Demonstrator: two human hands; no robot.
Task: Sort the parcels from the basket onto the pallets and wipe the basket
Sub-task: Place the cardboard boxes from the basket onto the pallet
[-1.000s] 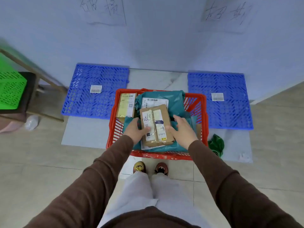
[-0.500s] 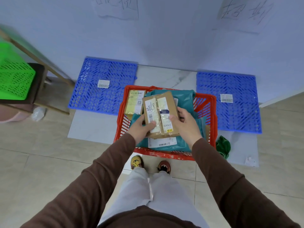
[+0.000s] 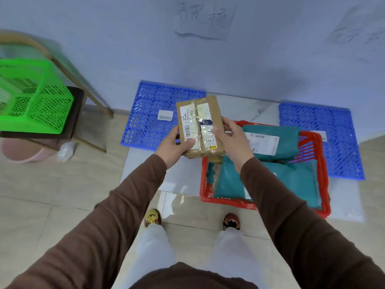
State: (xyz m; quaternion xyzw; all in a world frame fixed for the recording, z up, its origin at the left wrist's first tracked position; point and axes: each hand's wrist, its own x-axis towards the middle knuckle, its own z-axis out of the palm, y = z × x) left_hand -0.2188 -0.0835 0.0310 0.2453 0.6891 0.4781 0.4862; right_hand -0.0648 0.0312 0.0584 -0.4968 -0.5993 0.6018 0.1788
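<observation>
A brown cardboard parcel [image 3: 200, 124] with white labels and clear tape is held up in both hands, in front of the left blue pallet [image 3: 150, 119]. My left hand [image 3: 174, 146] grips its lower left edge and my right hand [image 3: 232, 138] grips its right side. The red basket [image 3: 227, 200] sits on the floor to the right, below my right arm. It holds teal mailer bags [image 3: 289, 176], the upper one [image 3: 270, 142] with a white label. A second blue pallet [image 3: 333, 142] lies behind the basket on the right.
A green basket [image 3: 31, 97] rests on a dark stool with wooden legs at the left, with a pink basin [image 3: 23, 151] beneath. Handwritten paper signs [image 3: 206, 19] hang on the wall above the pallets. My feet [image 3: 153, 217] stand on the tiled floor near the basket.
Both hands lifted the cardboard parcel out of the basket and carried it up and left toward the left pallet. The view swung left, so the basket now appears to the right.
</observation>
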